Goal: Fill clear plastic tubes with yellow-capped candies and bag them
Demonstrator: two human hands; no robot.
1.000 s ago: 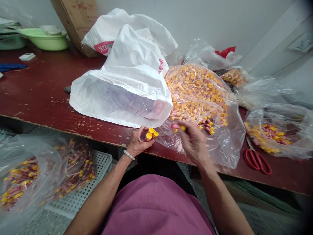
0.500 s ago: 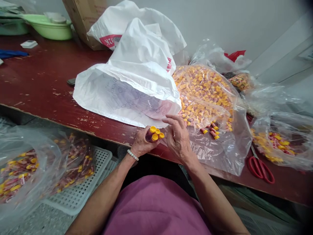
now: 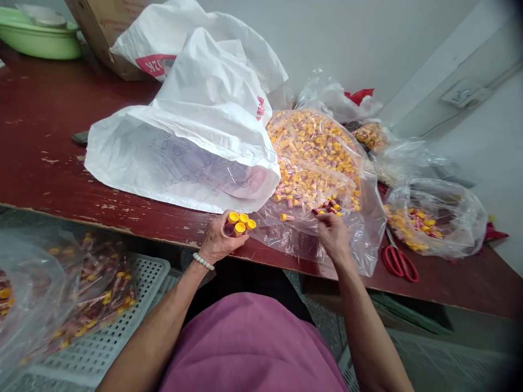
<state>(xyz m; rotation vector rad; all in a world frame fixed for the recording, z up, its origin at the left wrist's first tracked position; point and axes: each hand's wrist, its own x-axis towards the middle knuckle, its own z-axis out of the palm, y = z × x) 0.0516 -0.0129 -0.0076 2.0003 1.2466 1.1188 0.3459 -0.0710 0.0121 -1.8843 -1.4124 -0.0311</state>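
Observation:
Upright in my left hand (image 3: 218, 239), above the table's front edge, is a bunch of several yellow-capped tubes (image 3: 240, 223). My right hand (image 3: 334, 234) is over the clear plastic sheet, its fingertips at a few loose tubes (image 3: 332, 206); whether it grips one is hidden. Behind it lies a large clear bag (image 3: 314, 147) full of small yellow-capped pieces. One loose tube (image 3: 286, 217) lies on the plastic between my hands. A big white sack (image 3: 183, 158) is spread open on the red table (image 3: 41, 179), with transparent bags inside its mouth.
Red scissors (image 3: 399, 261) and an open clear bag (image 3: 437, 218) of yellow and red pieces are at the right. A green basin (image 3: 41, 41) and a cardboard box (image 3: 102, 32) stand at the back left. Filled bags (image 3: 102, 288) rest on a white crate (image 3: 151, 277) below the table.
My right hand has moved away from my left, rightward to the loose tubes. A single tube now shows apart on the plastic. The view has shifted to the right.

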